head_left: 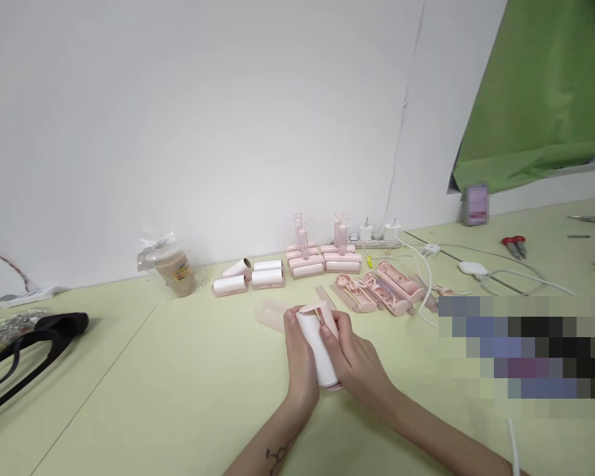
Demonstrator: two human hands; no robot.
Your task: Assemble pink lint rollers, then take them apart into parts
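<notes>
Between my hands, low in the middle of the head view, is a white paper roll [317, 350] partly inside a pink half-round case, like a lint roller. My left hand [300, 360] wraps its left side, fingers at the top end. My right hand [354, 350] grips the right side, with the thumb at the case's upper opening. The roll stands tilted, top end facing away from me. Just behind my left fingers lies a pale pink flat cover [272, 314]. To the right behind are several open pink cases [394, 284] with small pink parts in them.
Along the wall stand finished-looking pink-and-white rolls [307, 268], loose white rolls [231, 284] and clear pink tubes [303, 239]. A bagged drink cup [176, 271] stands left. White cables [429, 291], red-handled pliers [514, 246] and a black strap [54, 327] lie about.
</notes>
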